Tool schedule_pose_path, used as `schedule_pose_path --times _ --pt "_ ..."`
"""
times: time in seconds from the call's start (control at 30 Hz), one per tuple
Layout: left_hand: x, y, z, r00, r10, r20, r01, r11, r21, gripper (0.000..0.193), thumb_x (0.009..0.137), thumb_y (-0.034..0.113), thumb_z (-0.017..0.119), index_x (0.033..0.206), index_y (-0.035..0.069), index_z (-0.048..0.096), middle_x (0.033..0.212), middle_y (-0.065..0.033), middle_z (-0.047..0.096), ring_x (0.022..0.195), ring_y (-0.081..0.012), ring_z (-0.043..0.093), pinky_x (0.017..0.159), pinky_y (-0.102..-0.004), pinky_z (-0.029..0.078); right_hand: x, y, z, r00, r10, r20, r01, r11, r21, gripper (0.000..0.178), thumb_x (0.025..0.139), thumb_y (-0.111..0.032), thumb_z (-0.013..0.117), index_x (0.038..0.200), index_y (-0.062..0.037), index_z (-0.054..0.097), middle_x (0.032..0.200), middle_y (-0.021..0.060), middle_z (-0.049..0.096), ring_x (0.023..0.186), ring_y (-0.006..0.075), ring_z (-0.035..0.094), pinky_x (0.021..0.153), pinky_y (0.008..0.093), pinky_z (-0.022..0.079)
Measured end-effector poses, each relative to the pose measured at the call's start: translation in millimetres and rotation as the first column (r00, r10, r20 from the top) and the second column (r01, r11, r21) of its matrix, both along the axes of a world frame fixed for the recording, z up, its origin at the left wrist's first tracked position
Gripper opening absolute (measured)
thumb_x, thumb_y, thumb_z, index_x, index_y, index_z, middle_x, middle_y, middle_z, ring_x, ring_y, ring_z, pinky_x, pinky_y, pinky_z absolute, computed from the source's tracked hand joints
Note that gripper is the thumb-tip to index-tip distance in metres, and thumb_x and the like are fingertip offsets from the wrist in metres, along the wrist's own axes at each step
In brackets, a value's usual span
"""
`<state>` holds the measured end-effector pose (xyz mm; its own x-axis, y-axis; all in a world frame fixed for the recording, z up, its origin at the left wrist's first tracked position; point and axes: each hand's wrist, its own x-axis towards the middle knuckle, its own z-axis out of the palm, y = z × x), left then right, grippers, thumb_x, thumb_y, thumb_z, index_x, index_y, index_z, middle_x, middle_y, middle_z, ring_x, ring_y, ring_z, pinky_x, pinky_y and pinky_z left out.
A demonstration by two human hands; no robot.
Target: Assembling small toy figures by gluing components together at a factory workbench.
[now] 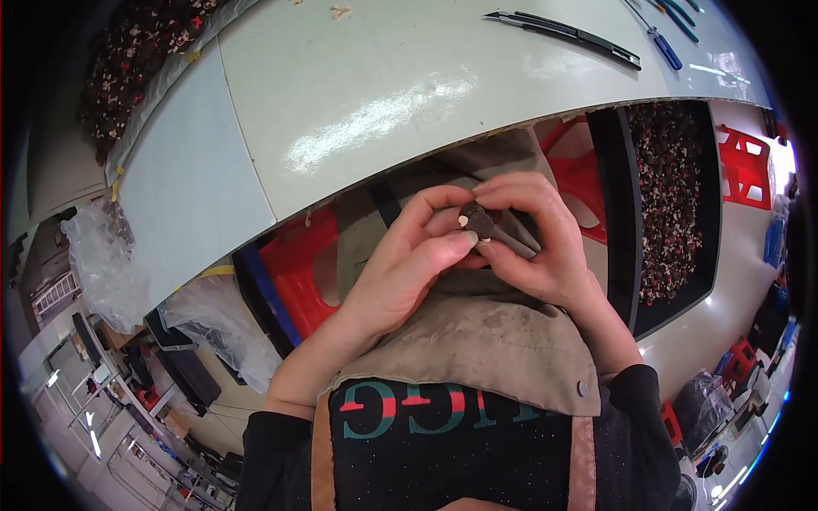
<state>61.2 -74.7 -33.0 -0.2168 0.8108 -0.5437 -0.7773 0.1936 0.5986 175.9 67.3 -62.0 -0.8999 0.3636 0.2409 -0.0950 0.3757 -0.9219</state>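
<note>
Over my lap, just below the table edge, both hands hold one small dark brown piece with pale bits (479, 223). My left hand (417, 251) pinches it from the left, its thumb along the lower side. My right hand (545, 234) curls round from the right, with forefinger on top and thumb below. Fingertips cover parts of the piece, so its exact kind does not show. A tan apron (460, 341) lies beneath my wrists.
The pale table (341, 94) bears a black craft knife (567, 38), a blue-handled screwdriver (665, 49) and pliers (679, 19). Many similar brown pieces fill a heap (141, 64) at the far left and a black bin (626, 213) on the right. Red stools (298, 268) flank my lap.
</note>
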Motion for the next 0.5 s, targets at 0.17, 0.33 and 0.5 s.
schedule_pose_path --times 0.17,0.33,0.5 --pt "0.6 -3.0 -12.9 0.997 0.052 0.054 -0.052 0.999 -0.002 0.043 0.089 0.021 0.051 0.127 0.003 0.043 0.124 -0.0128 0.053 0.115 -0.0212 0.052 0.098 -0.0359 0.043 -4.1 0.2 -1.8 1.000 0.009 0.000 -0.009 1.000 -0.013 0.038 0.069 0.000 0.070 0.105 -0.0029 0.058 0.106 0.0123 0.059 0.097 0.0245 0.059 0.081 0.0325 0.050" --pt "-0.7 -1.1 -13.8 0.995 0.073 0.068 -0.072 0.997 -0.018 0.042 0.089 0.022 0.051 0.125 0.001 0.046 0.122 -0.0124 0.054 0.113 -0.0201 0.053 0.098 -0.0358 0.043 -5.4 0.7 -3.8 1.000 0.007 0.010 -0.006 1.000 -0.008 0.034 0.073 0.000 0.071 0.106 -0.0029 0.060 0.106 0.0115 0.057 0.092 0.0216 0.061 0.077 0.0303 0.052" --pt "-2.9 0.2 -15.3 0.994 0.076 0.075 -0.074 0.997 -0.026 0.042 0.090 0.021 0.050 0.126 0.000 0.046 0.121 -0.0119 0.054 0.114 -0.0200 0.053 0.099 -0.0357 0.043 -7.9 1.7 -4.7 1.000 0.003 0.018 -0.003 1.000 -0.017 0.035 0.073 -0.002 0.072 0.106 -0.0035 0.061 0.105 0.0114 0.058 0.092 0.0225 0.061 0.076 0.0302 0.052"
